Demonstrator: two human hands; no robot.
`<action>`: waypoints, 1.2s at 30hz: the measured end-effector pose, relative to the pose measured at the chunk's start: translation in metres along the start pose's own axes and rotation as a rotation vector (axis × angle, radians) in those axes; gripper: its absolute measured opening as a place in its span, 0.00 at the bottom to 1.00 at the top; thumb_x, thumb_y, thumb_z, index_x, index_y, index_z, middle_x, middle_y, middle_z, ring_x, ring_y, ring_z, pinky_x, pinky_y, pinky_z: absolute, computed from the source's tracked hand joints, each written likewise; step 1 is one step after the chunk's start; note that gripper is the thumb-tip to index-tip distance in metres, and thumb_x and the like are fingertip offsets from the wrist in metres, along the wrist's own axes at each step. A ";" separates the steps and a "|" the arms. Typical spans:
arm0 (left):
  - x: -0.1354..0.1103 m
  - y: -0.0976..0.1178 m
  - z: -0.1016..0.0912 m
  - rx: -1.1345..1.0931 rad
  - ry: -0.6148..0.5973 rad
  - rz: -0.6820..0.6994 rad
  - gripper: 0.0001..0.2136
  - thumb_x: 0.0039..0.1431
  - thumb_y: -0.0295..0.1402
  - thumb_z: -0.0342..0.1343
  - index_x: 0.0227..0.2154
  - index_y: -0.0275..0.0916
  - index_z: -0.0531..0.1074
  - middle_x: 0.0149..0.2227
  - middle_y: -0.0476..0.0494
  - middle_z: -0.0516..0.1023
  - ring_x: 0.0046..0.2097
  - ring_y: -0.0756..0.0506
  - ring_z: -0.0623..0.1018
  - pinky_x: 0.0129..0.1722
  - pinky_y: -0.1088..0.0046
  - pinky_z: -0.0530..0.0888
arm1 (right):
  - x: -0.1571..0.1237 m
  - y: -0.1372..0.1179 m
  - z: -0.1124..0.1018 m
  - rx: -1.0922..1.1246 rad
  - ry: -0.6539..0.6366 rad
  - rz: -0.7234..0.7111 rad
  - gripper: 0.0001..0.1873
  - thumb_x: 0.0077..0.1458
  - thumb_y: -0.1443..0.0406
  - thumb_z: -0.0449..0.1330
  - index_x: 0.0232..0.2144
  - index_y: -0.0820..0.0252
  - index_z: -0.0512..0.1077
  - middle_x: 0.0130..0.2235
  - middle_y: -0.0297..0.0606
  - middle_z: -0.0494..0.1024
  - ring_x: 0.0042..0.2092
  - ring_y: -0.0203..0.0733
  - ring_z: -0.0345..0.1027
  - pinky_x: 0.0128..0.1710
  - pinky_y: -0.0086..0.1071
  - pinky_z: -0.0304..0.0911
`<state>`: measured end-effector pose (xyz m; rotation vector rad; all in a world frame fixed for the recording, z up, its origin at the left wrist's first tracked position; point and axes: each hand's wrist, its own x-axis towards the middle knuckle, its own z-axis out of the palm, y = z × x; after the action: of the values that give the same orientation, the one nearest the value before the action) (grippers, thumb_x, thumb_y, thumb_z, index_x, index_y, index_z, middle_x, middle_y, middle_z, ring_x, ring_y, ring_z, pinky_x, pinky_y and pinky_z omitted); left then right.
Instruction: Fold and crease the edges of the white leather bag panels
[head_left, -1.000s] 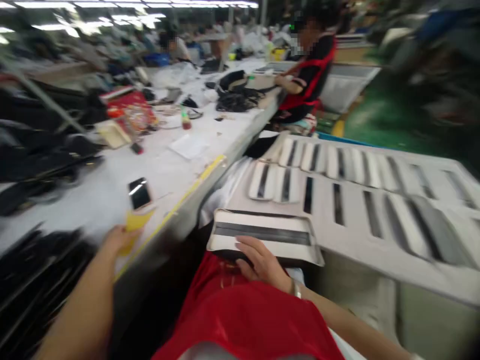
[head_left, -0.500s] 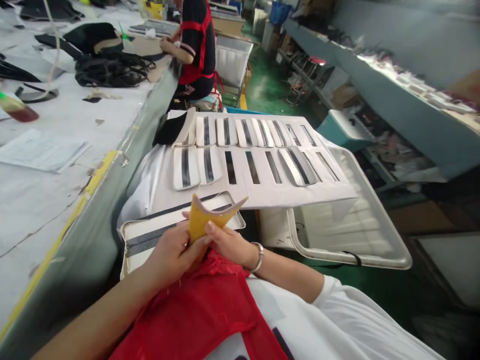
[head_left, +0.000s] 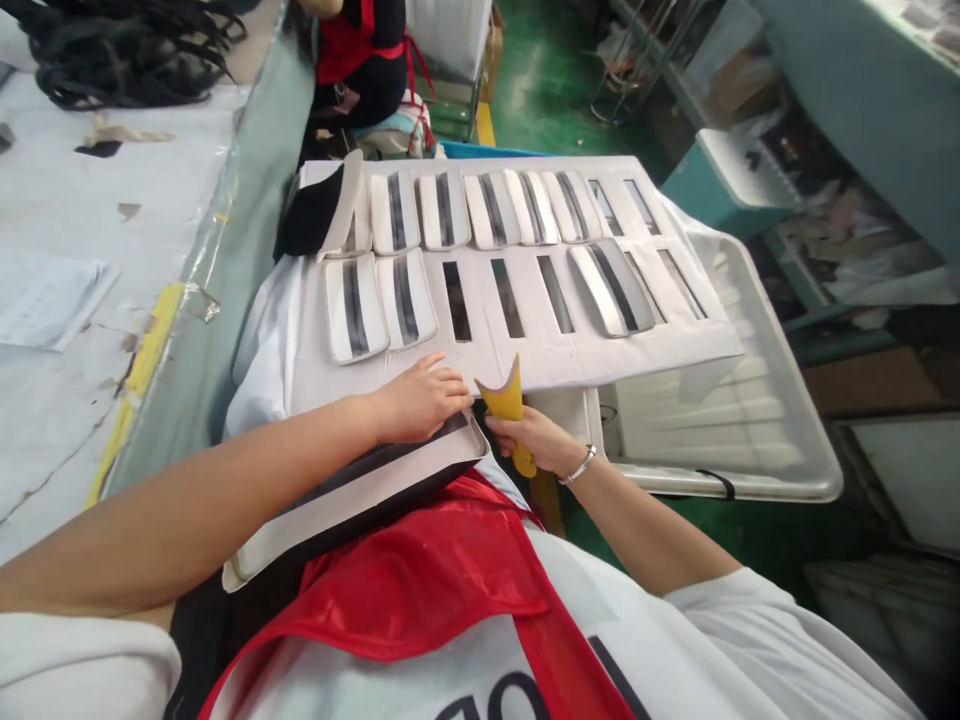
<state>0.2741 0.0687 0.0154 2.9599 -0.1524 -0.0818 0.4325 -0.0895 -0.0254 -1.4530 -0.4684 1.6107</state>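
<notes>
In my right hand [head_left: 536, 440] is a yellow curved tool [head_left: 504, 400] with a concave, two-pointed end facing up. My fingers wrap round its lower part. Across my lap lies a long white panel [head_left: 360, 510] with black bands and a raised, rounded rim. Over the far right corner of this panel rests my left hand [head_left: 420, 400], its fingers loosely stretched and slightly apart, pointing right toward the tool. No tool shows in it; its thumb is hidden. Beyond both hands is a white slotted board [head_left: 517, 365] bearing several white pieces with dark stripes [head_left: 405, 300].
A white-covered worktable [head_left: 150, 210] with a yellow-taped edge runs along my left, with black straps [head_left: 120, 50] on it. Under the board's right side stands a large white bin [head_left: 750, 420]. A co-worker in a red apron [head_left: 352, 50] sits beyond the board.
My left hand has let go of the yellow tool and moved onto the panel. My right hand has carried the tool to the right. The view has tilted down.
</notes>
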 end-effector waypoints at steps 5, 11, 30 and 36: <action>-0.007 0.000 0.006 0.032 0.118 0.031 0.16 0.60 0.26 0.45 0.47 0.37 0.73 0.49 0.40 0.77 0.55 0.42 0.70 0.62 0.53 0.51 | 0.012 -0.003 0.008 -0.101 -0.105 0.019 0.23 0.39 0.53 0.68 0.30 0.63 0.66 0.18 0.24 0.62 0.19 0.27 0.54 0.19 0.24 0.55; -0.018 0.007 0.012 0.124 0.112 0.006 0.18 0.62 0.28 0.45 0.53 0.34 0.68 0.55 0.38 0.71 0.60 0.40 0.64 0.62 0.53 0.52 | 0.023 -0.019 0.009 -0.275 -0.163 -0.015 0.19 0.40 0.57 0.68 0.28 0.63 0.65 0.20 0.26 0.65 0.20 0.27 0.57 0.19 0.24 0.56; -0.019 0.060 0.026 0.190 0.175 -0.356 0.19 0.61 0.28 0.44 0.54 0.32 0.67 0.58 0.37 0.69 0.54 0.42 0.69 0.47 0.64 0.66 | 0.015 -0.027 -0.005 -0.477 -0.047 -0.162 0.18 0.52 0.56 0.60 0.39 0.64 0.69 0.29 0.34 0.72 0.26 0.30 0.61 0.24 0.24 0.60; -0.018 0.064 0.027 0.172 0.237 -0.388 0.18 0.62 0.28 0.44 0.52 0.32 0.69 0.56 0.38 0.71 0.53 0.42 0.69 0.47 0.64 0.65 | 0.015 -0.063 -0.040 -0.450 -0.033 0.081 0.27 0.49 0.44 0.58 0.28 0.65 0.69 0.23 0.40 0.73 0.21 0.36 0.67 0.20 0.28 0.64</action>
<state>0.2485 0.0032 0.0010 3.0937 0.4691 0.2436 0.4930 -0.0554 0.0044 -1.7953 -0.8414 1.6631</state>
